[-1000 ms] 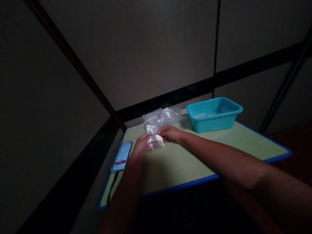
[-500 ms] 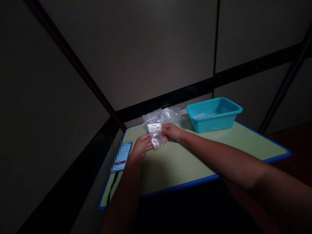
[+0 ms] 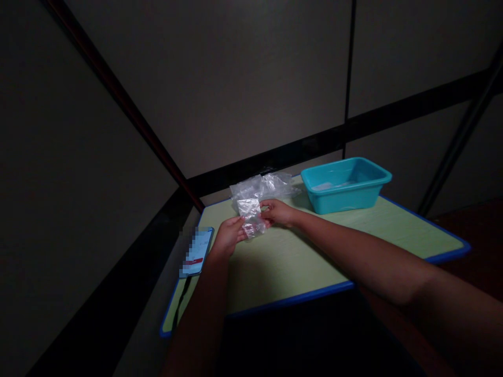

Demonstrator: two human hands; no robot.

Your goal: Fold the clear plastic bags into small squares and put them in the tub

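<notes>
A small clear plastic bag [image 3: 250, 208], shiny and crinkled, is held up between both hands over the table. My left hand [image 3: 230, 235] pinches its lower left edge, thumb in front and fingers behind. On the other side, my right hand [image 3: 277, 213] grips the right edge of the same bag. Right behind it lies a heap of clear plastic bags [image 3: 271, 184] on the table. Whether anything is inside the held bag cannot be made out.
The pale green table [image 3: 298, 262] has a blue rim. A turquoise basket [image 3: 343, 200] with some clear or whitish pieces inside stands at the back right. A phone [image 3: 197, 252] lies at the left edge, a dark strap below it. Walls rise behind and at left.
The lower part of the small bag has shifted and crumpled slightly between the fingers. Both hands stay in almost the same place.
</notes>
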